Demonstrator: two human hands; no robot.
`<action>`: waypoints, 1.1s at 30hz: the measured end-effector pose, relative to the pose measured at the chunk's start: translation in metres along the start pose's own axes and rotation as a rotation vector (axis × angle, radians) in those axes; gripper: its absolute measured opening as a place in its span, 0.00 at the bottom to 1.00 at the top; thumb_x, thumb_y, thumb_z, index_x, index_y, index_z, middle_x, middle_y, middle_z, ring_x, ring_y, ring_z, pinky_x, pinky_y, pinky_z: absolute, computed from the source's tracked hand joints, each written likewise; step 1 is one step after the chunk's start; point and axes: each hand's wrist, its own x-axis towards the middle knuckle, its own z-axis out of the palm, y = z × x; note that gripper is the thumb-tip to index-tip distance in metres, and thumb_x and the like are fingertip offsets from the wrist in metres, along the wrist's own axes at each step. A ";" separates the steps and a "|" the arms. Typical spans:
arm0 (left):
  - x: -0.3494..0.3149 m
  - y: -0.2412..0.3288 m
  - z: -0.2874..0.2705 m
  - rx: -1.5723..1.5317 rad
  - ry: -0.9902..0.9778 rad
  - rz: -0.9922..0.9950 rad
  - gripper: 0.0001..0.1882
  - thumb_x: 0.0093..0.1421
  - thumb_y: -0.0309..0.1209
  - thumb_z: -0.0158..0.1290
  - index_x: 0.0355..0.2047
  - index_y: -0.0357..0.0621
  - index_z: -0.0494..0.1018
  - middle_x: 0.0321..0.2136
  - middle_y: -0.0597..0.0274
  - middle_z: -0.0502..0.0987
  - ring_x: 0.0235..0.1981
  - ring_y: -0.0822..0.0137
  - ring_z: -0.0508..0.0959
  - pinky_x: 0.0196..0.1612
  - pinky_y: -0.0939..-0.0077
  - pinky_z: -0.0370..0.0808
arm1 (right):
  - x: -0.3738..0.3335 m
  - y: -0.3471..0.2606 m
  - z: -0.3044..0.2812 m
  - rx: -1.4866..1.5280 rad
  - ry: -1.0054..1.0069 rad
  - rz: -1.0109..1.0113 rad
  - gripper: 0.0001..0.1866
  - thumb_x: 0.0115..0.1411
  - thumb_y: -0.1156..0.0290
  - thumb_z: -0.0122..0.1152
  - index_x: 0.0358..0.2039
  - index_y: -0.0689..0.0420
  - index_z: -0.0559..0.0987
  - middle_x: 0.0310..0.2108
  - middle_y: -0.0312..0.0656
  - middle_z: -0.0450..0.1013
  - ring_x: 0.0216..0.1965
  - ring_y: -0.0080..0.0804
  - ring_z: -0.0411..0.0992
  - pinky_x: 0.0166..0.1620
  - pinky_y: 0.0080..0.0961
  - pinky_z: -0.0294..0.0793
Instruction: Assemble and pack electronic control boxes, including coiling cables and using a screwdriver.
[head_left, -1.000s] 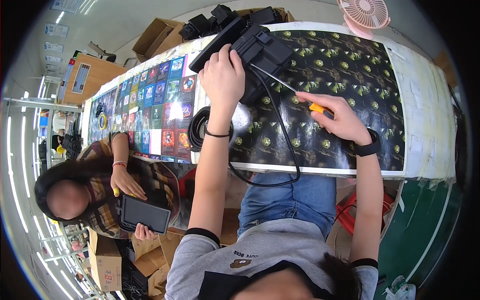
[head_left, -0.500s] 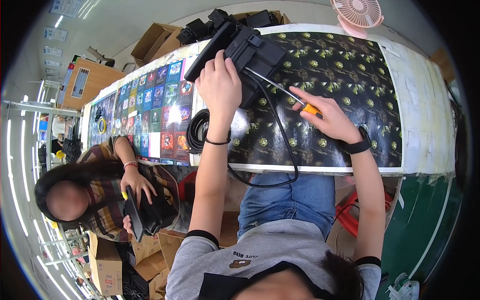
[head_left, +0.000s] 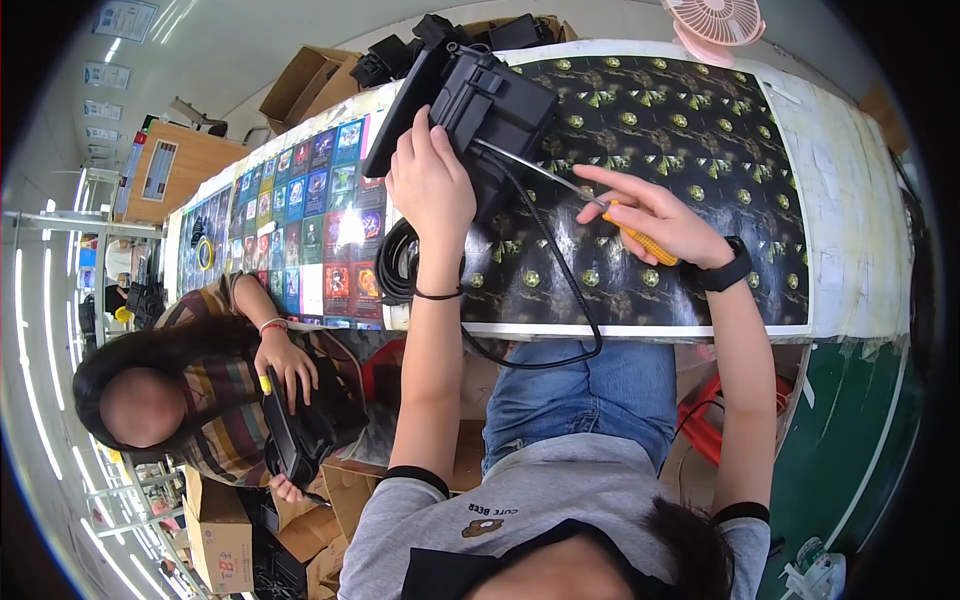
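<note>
A black device [head_left: 520,108] with a flat panel and a boxy back is propped at a tilt on the far part of the table. My left hand [head_left: 432,190] grips its panel edge, thumb and fingers closed on it. In my right hand [head_left: 672,224] is a screwdriver [head_left: 650,246] with a yellow handle. Its long metal shaft reaches to the device's lower side, where the tip meets the housing near the cable's exit. My right index finger is stretched out along the shaft. A black cable [head_left: 397,262] lies coiled beside my left wrist and loops over the table's near edge.
Glossy printed sheets [head_left: 690,290] cover the white table. A pink fan [head_left: 715,22] stands at the far edge, with cartons [head_left: 305,88] and more black devices behind. On the left, a co-worker [head_left: 215,400] handles a similar black device. A red stool [head_left: 705,425] is under the table.
The screwdriver handle has moved slightly right and nearer me, and my right fingers have shifted on it. The device and my left hand have moved a little left. The co-worker's device has tilted.
</note>
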 end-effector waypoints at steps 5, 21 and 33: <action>0.004 0.016 0.009 0.135 0.075 0.062 0.17 0.66 0.35 0.44 0.53 0.48 0.72 0.46 0.63 0.77 0.39 0.59 0.76 0.43 0.64 0.67 | -0.014 -0.010 -0.009 -0.060 0.010 -0.024 0.23 0.69 0.69 0.44 0.64 0.54 0.65 0.41 0.42 0.76 0.15 0.12 0.62 0.19 0.10 0.66; 0.008 0.029 0.015 0.216 0.071 0.043 0.15 0.66 0.35 0.45 0.50 0.52 0.74 0.43 0.65 0.79 0.40 0.61 0.77 0.45 0.64 0.67 | -0.005 0.010 -0.003 -0.445 0.114 -0.138 0.25 0.64 0.77 0.48 0.63 0.49 0.67 0.37 0.38 0.75 0.17 0.19 0.65 0.23 0.18 0.69; 0.007 0.030 0.012 0.245 0.055 0.025 0.16 0.67 0.37 0.42 0.51 0.53 0.75 0.45 0.66 0.79 0.41 0.61 0.78 0.46 0.64 0.67 | -0.003 0.023 0.003 -0.853 0.216 -0.350 0.26 0.64 0.72 0.51 0.64 0.47 0.64 0.34 0.48 0.75 0.30 0.45 0.74 0.36 0.34 0.75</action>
